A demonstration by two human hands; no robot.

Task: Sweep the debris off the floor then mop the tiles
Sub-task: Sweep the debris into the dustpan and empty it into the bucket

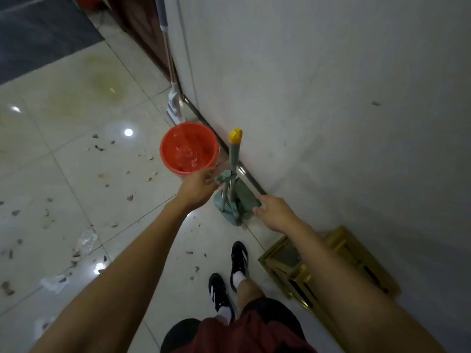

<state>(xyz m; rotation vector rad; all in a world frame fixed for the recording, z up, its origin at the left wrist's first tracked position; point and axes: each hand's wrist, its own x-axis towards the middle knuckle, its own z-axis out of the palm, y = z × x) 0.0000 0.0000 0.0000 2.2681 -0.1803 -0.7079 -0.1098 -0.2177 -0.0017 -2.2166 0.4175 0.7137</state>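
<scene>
Broom [233,159] and dustpan [233,207] stand upright together vs the base of the white wall [331,85], green handle w/ yellow cap on top, pan's flat part on the floor tiles [76,174].

Left hand [197,189] reaches in from the left; fingers loosely curled, tips at the small green clip partway down the handle. Cannot tell if it's actually gripping or just touching.

Right hand [276,214] comes in from the right, fingers spread and mostly straight, tips at the dustpan's near edge, nothing held.

Red bucket [190,149] w/ water sits just left of the broom, close to the wall base. Behind it a mop [173,98] leans in the corner by the wall, head down on the floor.

Debris [102,174] is scattered over the tiles to the left: small bits, chips, plus clear plastic scraps [86,240] nearer the lower left. A yellowish stain shows further back on the tiles.

Gold-framed stand [318,266] sits by the wall on the right, partly under the right forearm. Person's black-and-white shoes [229,276] are on the tiles just below the dustpan.
</scene>
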